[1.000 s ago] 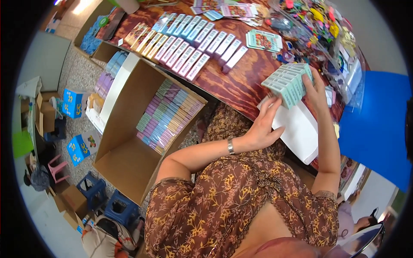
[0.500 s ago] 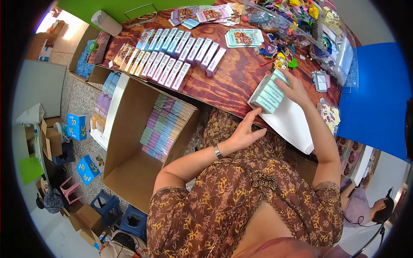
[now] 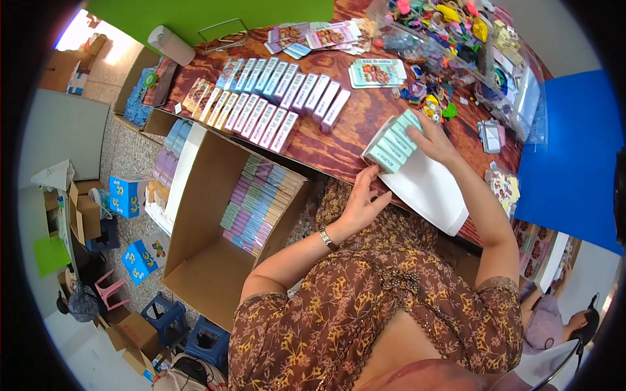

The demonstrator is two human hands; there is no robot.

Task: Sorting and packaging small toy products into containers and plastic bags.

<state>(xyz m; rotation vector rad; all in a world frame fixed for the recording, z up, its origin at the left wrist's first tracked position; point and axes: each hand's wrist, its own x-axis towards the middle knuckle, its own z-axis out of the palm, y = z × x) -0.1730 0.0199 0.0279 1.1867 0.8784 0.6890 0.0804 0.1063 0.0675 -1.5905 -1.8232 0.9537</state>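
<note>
One green box block [image 3: 395, 144] and one white sheet [image 3: 427, 192] have shifted leftward, right of centre frame; right hand [image 3: 435, 140] grip clamped on block, left hand [image 3: 360, 205] grip apart.

One second ago the bundle of mint-green boxes [image 3: 393, 148] was tilted up between both hands, right of centre; now it is lower and further left, over the upper left end of the white sheet [image 3: 427, 195]. The left hand [image 3: 360, 201] has dropped from the bundle's near face to its lower left corner, and the right hand [image 3: 435, 143] has gone from upright at the far end to reaching over the upper right side. Yellow and green pieces [image 3: 449, 111] now show beyond it. The view has swung, bringing more green wall [image 3: 261, 9] and the whole beige cylinder [image 3: 171, 45] into the upper left.
</note>
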